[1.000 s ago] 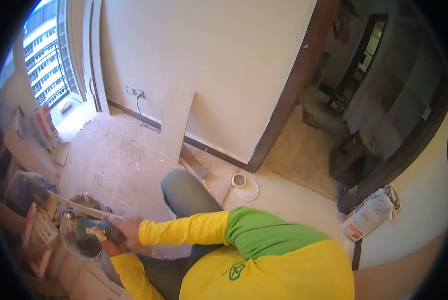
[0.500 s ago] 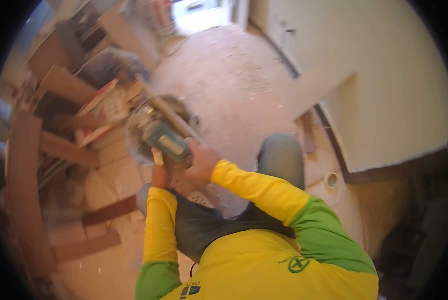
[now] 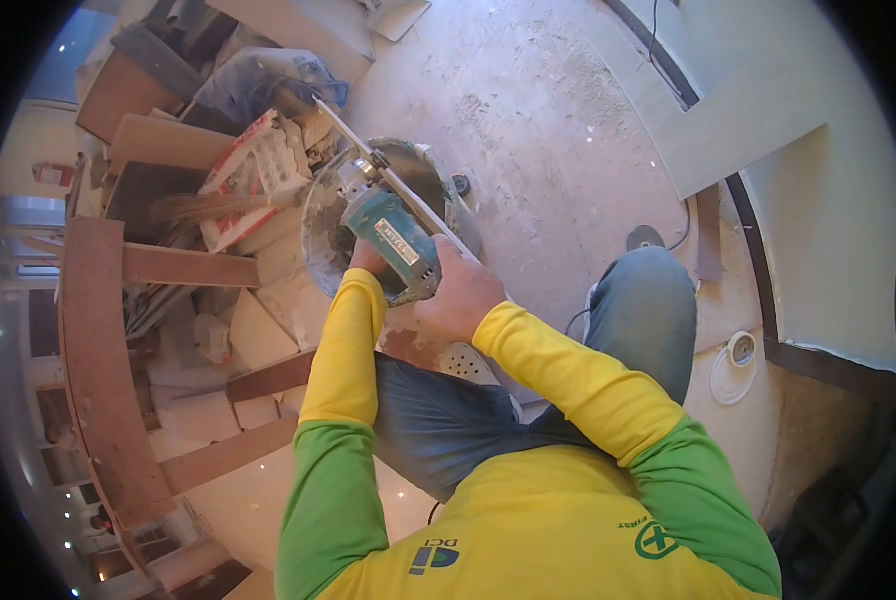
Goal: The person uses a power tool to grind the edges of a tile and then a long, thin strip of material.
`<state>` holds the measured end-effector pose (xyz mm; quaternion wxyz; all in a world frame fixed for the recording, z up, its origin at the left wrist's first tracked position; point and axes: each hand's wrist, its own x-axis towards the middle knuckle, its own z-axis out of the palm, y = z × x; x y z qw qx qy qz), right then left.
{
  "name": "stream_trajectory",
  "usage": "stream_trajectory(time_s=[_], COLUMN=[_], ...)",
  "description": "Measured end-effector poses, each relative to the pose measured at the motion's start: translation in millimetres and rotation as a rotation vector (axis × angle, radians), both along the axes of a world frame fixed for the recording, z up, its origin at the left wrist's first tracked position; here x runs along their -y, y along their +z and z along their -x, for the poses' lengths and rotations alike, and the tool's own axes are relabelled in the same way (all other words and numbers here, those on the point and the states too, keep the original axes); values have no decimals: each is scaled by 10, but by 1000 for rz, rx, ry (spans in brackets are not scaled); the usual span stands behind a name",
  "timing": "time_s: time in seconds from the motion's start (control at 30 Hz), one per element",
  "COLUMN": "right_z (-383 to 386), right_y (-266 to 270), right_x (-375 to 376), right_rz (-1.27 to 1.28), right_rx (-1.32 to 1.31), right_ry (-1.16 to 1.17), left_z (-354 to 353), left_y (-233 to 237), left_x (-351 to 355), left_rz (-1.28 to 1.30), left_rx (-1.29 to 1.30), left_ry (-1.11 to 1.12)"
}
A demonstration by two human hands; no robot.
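A teal power tool [image 3: 393, 235] with a silver metal head is held over a round bucket [image 3: 318, 250] with a crusted rim. My right hand [image 3: 463, 290] is closed round the tool's rear end, by a long narrow strip [image 3: 423, 212] that lies along its side. The far end of that strip reaches past the bucket. My left hand [image 3: 368, 258] grips the tool from its left side; most of its fingers are hidden behind the body. What the tool's head touches inside the bucket cannot be made out.
Left of the bucket lie a torn red-and-white sack [image 3: 253, 185], brown boards [image 3: 93, 370] and a plastic bag [image 3: 268, 85]. A grey disc [image 3: 645, 238] and a white roll [image 3: 741, 348] lie to the right. Pale panels [image 3: 828, 220] stand along the right side.
The view has tilted down and become sharper, with the tool and hands now further right and higher in it. Both hands still hold the tool over the bucket.
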<state>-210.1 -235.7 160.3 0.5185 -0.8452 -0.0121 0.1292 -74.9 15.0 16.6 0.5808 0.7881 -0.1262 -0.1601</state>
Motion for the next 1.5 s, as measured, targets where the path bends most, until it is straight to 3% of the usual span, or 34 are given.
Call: stream_trajectory(time_s=[0.13, 0.2, 0.23, 0.3, 0.43, 0.63, 0.7, 0.73, 0.8, 0.93, 1.0, 1.1, 1.23, 1.3, 1.5], right_z=[-108, -98, -93, -90, -98, -88, -98, -102, -95, -102, -109, -125, -132, -136, -121], right_y=[31, 13, 3, 12, 42, 82, 58, 43, -6, -2, -2, 35, 1, 19, 59], right_x=[-53, -97, -109, -125, -155, -185, -196, -202, -232, -241, -234, -215, -207, -200, -184], right_rz=[32, 50, 63, 71, 100, 106, 112, 115, 132, 140, 143, 141, 149, 155, 174], right_rx=[-80, -85, -79, -87, -113, -150, -149, -148, -115, -96, -99, -133, -152, -162, -152], right_ry=[-10, -3, -3, 14, 37, 51, 59, 62, 49, 50, 59, 84, 106, 116, 131], left_z=[-276, -266, -237, -175, -135, -156, -196, -184, -154, -141, -159, -239, -200, -197, -283], left_y=[-270, -342, -294, -83, -52, -403, -495, -458, -319, -322, -288, -537, -377, -368, -567], left_x=[-186, -227, -200, -99, -91, -291, -358, -331, -230, -222, -233, -372, -285, -274, -338], left_rz=[-89, -326, -327, -246, -293, -115, 84, 87, -150, -103, -351, -299, -402, -257, -203], left_rx=[182, 345, 340, 63, 32, 146, -223, -224, -150, -83, 158, 167, 221, 149, 55], left_ry=[-130, -130, -123, -7, 10, -125, -119, -116, -96, -53, -131, -119, -107, -81, -45])
